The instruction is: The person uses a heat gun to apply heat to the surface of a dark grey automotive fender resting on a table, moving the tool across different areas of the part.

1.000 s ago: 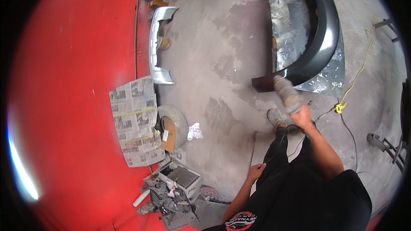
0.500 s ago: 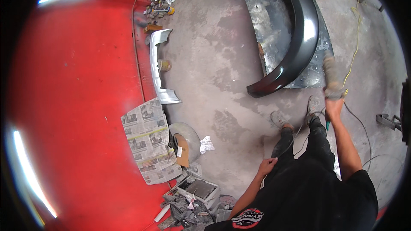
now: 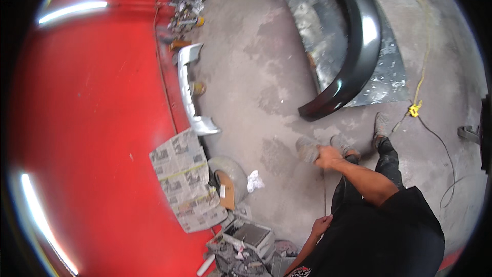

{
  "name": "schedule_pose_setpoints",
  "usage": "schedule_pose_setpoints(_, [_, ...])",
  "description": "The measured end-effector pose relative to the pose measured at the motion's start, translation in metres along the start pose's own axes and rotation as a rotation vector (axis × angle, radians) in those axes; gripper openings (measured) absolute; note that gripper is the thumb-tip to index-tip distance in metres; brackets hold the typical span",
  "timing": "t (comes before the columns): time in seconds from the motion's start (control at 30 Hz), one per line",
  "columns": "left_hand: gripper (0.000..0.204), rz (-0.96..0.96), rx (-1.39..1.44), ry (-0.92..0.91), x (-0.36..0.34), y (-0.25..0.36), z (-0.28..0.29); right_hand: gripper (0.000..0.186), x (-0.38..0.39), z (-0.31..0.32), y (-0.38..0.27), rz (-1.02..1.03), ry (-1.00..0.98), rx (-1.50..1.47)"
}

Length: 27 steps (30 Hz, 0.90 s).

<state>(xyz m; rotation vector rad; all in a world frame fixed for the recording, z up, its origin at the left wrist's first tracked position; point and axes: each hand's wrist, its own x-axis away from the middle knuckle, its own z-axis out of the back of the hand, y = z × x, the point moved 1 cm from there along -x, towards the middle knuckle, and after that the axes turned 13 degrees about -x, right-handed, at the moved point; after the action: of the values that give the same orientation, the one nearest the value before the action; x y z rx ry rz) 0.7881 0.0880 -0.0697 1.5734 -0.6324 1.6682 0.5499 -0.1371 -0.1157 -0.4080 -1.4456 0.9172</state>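
Observation:
My right hand [image 3: 328, 156] is closed around a grey, paint-crusted tool that looks like a spray gun [image 3: 307, 150]. It is held in front of my legs, above the floor, and its details are smeared. A thin dark hose [image 3: 324, 187] runs down from it toward my left hand. My left hand [image 3: 322, 223] is low beside my thigh, fingers curled, apparently around that hose. Beyond my feet lies a long, curved, glossy black car body panel [image 3: 365, 61], resting over a dark, scuffed flat sheet [image 3: 392, 79]. Neither hand touches the panel.
Along the red wall [image 3: 92, 123] stand a silver bumper [image 3: 185, 90], newspaper-covered sheet [image 3: 179, 174], tyre [image 3: 241, 174] and cluttered grey box [image 3: 251, 233]. Several cans and bottles [image 3: 187, 10] line the far left. A yellow cord [image 3: 421, 84] with a yellow connector [image 3: 414, 111] crosses the right floor.
My right hand has swung from the far right, beside the dark sheet, leftward across my legs with the spray gun. My left hand is slightly lower. The view has shifted a little.

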Motion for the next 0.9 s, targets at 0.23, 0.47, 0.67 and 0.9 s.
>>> schedule_pose_setpoints(0.23, [0.042,-0.098,-0.017,0.114,-0.015,0.026,0.021,0.05,0.075,0.095,-0.006,0.174,0.0,-0.081])
schedule_pose_setpoints(0.47, [0.046,-0.194,-0.155,0.126,-0.02,0.113,0.025,0.052,0.131,0.26,0.033,0.152,0.469,-0.326])
schedule_pose_setpoints(0.67, [0.048,-0.415,-0.085,0.154,-0.052,0.161,-0.021,0.047,0.136,0.401,0.02,0.017,1.023,-0.592])
schedule_pose_setpoints(0.9, [0.043,-0.308,-0.199,0.232,0.015,0.252,-0.052,0.037,0.095,0.423,0.066,0.209,0.965,-0.357])
